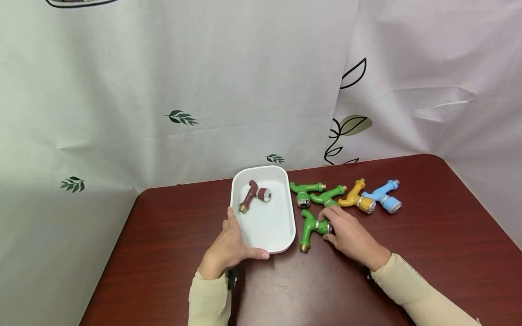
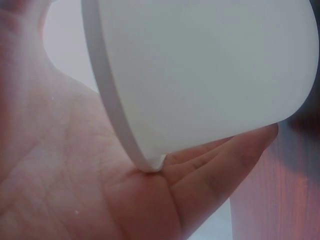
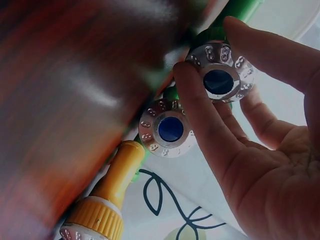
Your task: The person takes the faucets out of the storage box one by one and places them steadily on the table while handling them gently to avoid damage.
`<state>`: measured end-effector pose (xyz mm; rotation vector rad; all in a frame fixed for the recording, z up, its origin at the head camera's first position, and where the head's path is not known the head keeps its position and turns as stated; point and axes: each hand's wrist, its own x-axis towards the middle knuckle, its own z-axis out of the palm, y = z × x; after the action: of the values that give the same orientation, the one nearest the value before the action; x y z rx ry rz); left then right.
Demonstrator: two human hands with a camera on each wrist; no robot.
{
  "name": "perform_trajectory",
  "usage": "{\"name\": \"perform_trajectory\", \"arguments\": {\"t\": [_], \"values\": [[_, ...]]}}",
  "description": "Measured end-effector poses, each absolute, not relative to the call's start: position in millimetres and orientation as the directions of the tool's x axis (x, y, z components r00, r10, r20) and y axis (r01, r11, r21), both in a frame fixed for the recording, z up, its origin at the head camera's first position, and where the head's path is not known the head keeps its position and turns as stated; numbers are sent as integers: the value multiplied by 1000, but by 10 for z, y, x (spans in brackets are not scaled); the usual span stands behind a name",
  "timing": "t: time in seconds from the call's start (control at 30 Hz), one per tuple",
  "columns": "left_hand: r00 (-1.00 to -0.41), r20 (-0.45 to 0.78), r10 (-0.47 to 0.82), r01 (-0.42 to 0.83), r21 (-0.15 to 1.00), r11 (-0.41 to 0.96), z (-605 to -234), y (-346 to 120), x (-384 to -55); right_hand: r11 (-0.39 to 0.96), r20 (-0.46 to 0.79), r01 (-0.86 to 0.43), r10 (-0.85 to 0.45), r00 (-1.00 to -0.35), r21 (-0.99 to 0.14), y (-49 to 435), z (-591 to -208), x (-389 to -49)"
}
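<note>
A white tray (image 1: 267, 228) stands near the back edge of the table with a brown tap (image 1: 253, 194) lying in it. My left hand (image 1: 230, 242) rests against its near left corner, thumb along the front rim. In the left wrist view the straight fingers (image 2: 220, 175) lie against the tray's outer wall. To the right of the tray, my right hand (image 1: 350, 233) pinches the ribbed knob of a green tap (image 1: 310, 224) between thumb and fingers. That tap's silver, blue-centred knob end (image 3: 218, 81) shows in the right wrist view.
Behind the right hand lie two more green taps (image 1: 303, 190), one partly hidden by the hand. A yellow tap (image 1: 355, 199) and a light blue tap (image 1: 383, 195) lie farther right. A pale leaf-patterned curtain (image 1: 244, 90) hangs behind the dark red table (image 1: 171, 253).
</note>
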<state>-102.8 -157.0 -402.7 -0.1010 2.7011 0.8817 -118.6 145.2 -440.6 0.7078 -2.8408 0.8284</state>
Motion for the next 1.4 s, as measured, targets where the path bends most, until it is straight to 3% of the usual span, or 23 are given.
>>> {"name": "perform_trajectory", "arguments": {"t": [0.9, 1.4], "values": [[-956, -293, 18, -159, 568, 808, -4037, -1569, -1036, 753, 209, -446, -395, -895, -484, 1454, -4417, -1162], [-956, -292, 18, -159, 569, 807, -4034, -1580, -1032, 770, 222, -444, -384, -896, -459, 1445, -4228, -1127]]}}
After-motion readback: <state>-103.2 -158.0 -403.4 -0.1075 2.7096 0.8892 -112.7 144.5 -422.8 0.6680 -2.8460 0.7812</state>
